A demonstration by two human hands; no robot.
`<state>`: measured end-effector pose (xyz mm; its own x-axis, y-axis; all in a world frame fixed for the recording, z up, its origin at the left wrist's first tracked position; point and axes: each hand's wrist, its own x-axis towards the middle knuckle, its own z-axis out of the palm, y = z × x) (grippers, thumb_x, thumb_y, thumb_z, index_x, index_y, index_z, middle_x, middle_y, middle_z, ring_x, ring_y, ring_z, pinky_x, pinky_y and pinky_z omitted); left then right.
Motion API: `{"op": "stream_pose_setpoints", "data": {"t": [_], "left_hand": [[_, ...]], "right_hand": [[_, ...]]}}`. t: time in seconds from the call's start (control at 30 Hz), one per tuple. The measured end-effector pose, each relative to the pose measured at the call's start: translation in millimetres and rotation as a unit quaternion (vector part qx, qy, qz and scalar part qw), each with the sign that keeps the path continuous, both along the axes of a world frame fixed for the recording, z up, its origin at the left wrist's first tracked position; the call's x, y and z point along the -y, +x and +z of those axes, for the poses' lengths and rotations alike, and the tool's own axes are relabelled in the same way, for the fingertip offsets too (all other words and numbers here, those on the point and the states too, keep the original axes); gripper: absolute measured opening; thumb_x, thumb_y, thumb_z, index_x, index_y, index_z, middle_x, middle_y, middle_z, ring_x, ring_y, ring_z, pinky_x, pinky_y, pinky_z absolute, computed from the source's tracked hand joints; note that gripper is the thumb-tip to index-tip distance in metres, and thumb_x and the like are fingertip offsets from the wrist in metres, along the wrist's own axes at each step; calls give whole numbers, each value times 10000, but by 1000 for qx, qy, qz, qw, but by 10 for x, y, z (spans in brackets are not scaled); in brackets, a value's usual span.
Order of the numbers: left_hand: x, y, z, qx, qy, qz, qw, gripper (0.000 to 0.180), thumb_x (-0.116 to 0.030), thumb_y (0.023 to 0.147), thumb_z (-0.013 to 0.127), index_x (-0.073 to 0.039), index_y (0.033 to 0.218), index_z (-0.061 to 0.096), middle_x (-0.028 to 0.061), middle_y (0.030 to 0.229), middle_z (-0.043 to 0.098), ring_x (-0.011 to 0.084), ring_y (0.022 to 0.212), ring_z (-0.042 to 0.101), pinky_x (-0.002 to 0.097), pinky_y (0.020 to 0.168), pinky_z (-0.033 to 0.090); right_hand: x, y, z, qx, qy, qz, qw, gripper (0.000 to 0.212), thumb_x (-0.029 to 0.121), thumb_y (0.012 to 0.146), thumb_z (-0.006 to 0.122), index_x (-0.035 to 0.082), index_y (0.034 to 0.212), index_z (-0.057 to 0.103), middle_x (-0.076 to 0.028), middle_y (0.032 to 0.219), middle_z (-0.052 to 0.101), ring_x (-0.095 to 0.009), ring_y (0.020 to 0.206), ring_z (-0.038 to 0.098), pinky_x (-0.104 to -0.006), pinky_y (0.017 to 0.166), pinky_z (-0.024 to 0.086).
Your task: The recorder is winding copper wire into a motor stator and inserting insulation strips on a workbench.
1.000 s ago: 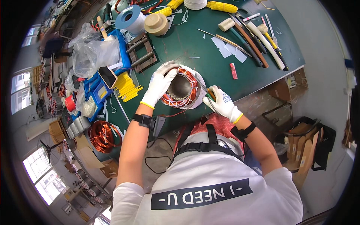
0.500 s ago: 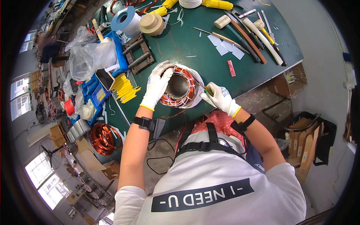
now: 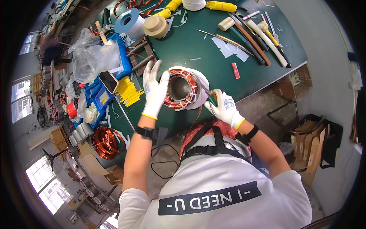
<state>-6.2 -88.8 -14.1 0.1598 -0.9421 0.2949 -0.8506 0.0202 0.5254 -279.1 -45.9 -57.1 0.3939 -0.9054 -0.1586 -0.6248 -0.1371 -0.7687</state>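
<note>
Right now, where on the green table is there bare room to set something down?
Mostly bare: the patch between the tan spool, paper scraps and copper ring, and the strip between that ring and the red packet. Crowded: the left side, with yellow sticks and metal frame, and the upper right, with mallets.

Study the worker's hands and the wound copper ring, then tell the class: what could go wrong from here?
The green-handled tool in the right hand reaches over the copper ring; a slip might nick the winding.

The left hand has its fingers spread beside the ring rather than wrapped around it, so the ring could shift if pushed.

A thin reddish wire trails toward the red cloth at the lap and might snag.
</note>
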Motion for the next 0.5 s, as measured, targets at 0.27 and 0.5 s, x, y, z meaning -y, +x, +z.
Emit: {"op": "stream_pose_setpoints", "data": {"t": [0.27,0.5], "left_hand": [[7,180,-157,-287,183,-37,940,436,-397,995,566,-9,1155,686,151,1201,671,257,1145,609,340,1026,430],[-52,146,-187,-287,176,-2,942,463,-412,997,562,2,1173,668,153,1185,677,252,1123,620,343,1000,448]], "right_hand": [[339,120,-138,-5,-4,63,998,438,395,889,693,45,1087,520,-238,906,635,-457,846,617,-495,720,494],[247,160,-339,104,16,26,994,527,471,840,747,27,1025,534,-226,887,636,-439,801,607,-443,702,491]]}}
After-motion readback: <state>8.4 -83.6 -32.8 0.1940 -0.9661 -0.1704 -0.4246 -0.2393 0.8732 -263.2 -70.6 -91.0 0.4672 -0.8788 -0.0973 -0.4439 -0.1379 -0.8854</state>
